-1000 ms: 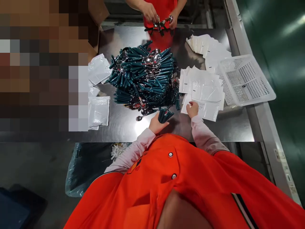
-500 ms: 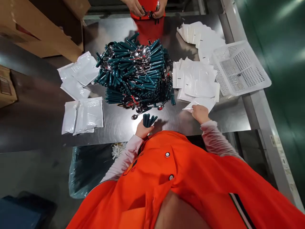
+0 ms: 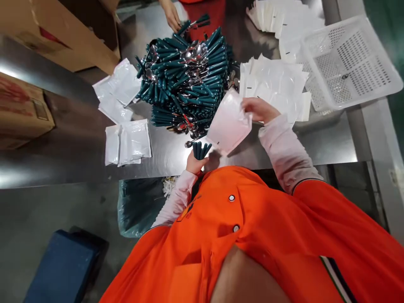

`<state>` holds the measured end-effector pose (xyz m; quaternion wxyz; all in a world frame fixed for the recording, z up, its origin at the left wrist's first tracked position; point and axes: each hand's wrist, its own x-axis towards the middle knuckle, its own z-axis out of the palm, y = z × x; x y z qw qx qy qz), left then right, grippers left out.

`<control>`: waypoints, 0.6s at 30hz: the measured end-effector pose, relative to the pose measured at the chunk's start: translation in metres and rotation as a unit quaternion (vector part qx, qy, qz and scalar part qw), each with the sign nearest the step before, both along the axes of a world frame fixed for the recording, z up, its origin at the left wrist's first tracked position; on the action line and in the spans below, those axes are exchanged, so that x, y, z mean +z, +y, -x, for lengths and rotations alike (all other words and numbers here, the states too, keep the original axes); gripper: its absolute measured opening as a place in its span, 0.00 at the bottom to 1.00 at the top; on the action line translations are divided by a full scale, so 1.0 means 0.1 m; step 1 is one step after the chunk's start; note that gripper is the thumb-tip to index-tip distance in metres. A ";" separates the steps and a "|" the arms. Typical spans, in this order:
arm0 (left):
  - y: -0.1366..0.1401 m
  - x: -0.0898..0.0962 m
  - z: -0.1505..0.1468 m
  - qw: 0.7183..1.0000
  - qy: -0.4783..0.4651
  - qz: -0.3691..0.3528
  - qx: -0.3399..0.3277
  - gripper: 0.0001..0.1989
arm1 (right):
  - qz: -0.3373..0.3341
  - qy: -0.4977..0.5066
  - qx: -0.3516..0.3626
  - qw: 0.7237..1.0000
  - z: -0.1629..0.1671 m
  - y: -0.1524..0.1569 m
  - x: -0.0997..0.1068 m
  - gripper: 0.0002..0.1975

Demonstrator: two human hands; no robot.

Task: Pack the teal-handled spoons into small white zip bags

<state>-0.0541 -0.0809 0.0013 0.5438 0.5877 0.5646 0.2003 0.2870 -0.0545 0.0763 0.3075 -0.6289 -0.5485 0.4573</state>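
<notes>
My left hand (image 3: 195,163) is closed round a small bundle of dark green handles (image 3: 201,150), which point up and away from me near the table's front edge. The other ends are hidden in the hand. My right hand (image 3: 259,110) pinches one end of a white plastic bag (image 3: 229,123), which hangs tilted over the table just right of the bundle. Behind both hands rises a big heap of spoons (image 3: 189,80) with dark green handles. A few loose spoons (image 3: 188,144) lie at its near edge. Flat white bags (image 3: 274,86) are stacked beyond my right hand.
Filled-looking white packets (image 3: 134,141) lie on the metal table (image 3: 167,158) at left. A white perforated basket (image 3: 350,63) sits at right. Cardboard boxes (image 3: 72,40) stand at left. Across the table, a co-worker's hand (image 3: 172,17) reaches to the heap. Below hangs a lined bin (image 3: 139,206).
My right hand has lifted the white bag off the stack and brought it left towards the handles. My left hand keeps its bundle. The co-worker's hand now touches the heap. The camera view has shifted.
</notes>
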 end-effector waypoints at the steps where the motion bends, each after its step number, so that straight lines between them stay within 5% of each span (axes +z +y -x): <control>1: -0.02 -0.01 0.05 1.000 -0.003 -0.001 0.018 0.29 | -0.002 0.015 -0.048 0.999 -0.12 -0.06 -0.02 0.12; 5: -0.09 -0.12 0.15 0.998 -0.024 -0.021 0.047 0.32 | 0.085 -0.112 -0.239 0.961 -0.31 -0.46 -0.38 0.17; 7: -0.12 -0.18 0.17 0.999 0.030 -0.032 0.017 0.32 | 0.148 -0.202 -0.287 0.925 -0.22 -0.66 -0.64 0.23; 9: -0.12 -0.22 0.17 0.993 0.107 -0.034 -0.024 0.31 | 0.142 -0.286 -0.313 0.894 -0.03 -0.81 -0.86 0.31; 11: -0.10 -0.22 0.13 0.980 0.184 -0.033 -0.066 0.30 | 0.089 -0.351 -0.269 0.892 0.25 -0.89 -1.02 0.32; 15: 0.00 -0.23 -0.09 0.948 0.277 -0.035 -0.156 0.28 | 0.065 -0.295 0.027 0.953 0.90 -0.90 -1.27 0.18; 18: 0.04 -0.31 -0.29 0.931 0.294 -0.039 -0.214 0.27 | 0.085 -0.270 0.073 0.956 1.21 -0.86 -1.42 0.16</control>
